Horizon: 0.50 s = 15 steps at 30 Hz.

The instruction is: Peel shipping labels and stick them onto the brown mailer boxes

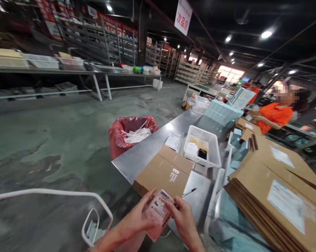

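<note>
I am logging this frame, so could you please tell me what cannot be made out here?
- Head view: print on the label held by the left hand and right hand is too small to read.
- White basket: contents too small to identify.
- Cardboard stack: cut off by the right edge.

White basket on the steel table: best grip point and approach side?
Grip the white basket by its near rim, coming from the near side over the flat carton. The rim flares outward and is bare there; the stacked cardboard probably crowds the right side. Both hands currently hold a label packet.
</note>
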{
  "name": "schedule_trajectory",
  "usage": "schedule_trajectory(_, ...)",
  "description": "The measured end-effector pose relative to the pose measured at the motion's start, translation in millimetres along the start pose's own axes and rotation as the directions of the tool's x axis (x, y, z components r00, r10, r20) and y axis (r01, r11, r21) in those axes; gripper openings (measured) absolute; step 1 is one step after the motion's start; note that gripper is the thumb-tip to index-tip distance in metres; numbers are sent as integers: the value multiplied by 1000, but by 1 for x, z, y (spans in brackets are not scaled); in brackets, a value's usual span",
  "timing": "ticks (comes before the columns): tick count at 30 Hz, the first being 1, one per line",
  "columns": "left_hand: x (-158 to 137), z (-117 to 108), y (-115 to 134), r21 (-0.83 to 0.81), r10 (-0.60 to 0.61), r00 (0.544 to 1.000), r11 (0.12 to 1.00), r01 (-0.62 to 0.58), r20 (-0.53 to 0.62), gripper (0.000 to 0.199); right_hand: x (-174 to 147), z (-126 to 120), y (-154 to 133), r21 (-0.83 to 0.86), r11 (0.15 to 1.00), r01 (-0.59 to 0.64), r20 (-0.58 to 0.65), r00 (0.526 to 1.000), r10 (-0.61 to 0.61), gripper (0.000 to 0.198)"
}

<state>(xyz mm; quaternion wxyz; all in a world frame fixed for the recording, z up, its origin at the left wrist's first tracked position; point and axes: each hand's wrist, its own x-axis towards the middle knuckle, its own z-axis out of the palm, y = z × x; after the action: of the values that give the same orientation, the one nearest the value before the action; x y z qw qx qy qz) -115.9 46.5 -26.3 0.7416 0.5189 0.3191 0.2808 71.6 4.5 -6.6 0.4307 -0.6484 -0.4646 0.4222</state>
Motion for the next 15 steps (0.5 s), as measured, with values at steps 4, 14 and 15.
schedule_trajectory(4, 33, -8, 8, 198, -34, 965, 976, 88, -258, 41, 13, 20, 24, -38, 998, 51, 47, 998, -49, 42)
schedule_trajectory(14, 33, -70, -67, 214, -228, 897, 921, 325, -380, 73, 137, 4, 75, -566, 819, 95, -224, 938, -264, 37)
schedule_trajectory(15, 22, -78, -71, 220, -250, 890, 911, 350, -380, 73, 147, 1, 76, -603, 795, 74, -234, 935, -265, 36)
